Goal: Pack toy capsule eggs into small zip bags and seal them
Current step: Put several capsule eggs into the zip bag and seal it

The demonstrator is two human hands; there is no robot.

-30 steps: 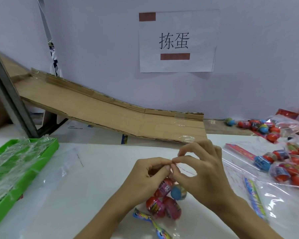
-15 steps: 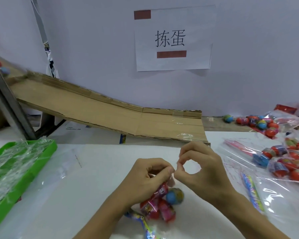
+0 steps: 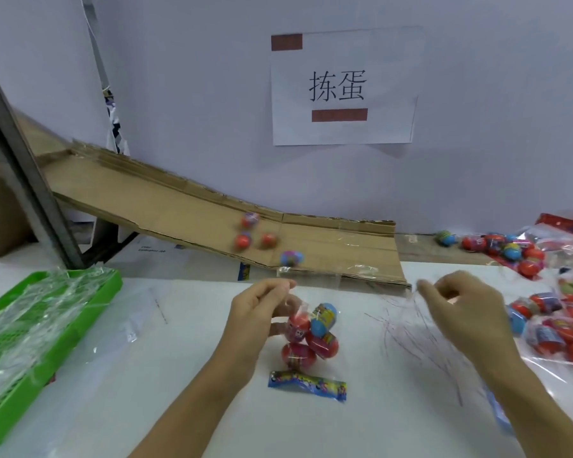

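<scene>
Across the white bench (image 3: 212, 325), against a pale wall with a paper sign (image 3: 343, 87), a cardboard ramp (image 3: 186, 209) carries four loose eggs (image 3: 255, 238). Green tray (image 3: 47, 325) sits left, filled bags (image 3: 559, 325) right. Left hand (image 3: 258, 309) pinches the zip bag of eggs (image 3: 311, 335) by its top; right hand (image 3: 460, 302), blurred, fingers curled, grip unclear.

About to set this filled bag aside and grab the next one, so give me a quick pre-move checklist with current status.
1. Left hand pinching the clear zip bag of red and blue capsule eggs by its top: ok.
2. Bag's zip fully sealed: cannot tell, the strip is blurred.
3. Right hand off that bag: ok, it is over the pile of empty clear bags with red zip lines.
4. Brown cardboard ramp quiet: not ok, four loose eggs are on it.
5. Blue patterned candy packet bagged: not ok, it lies on the table.
</scene>
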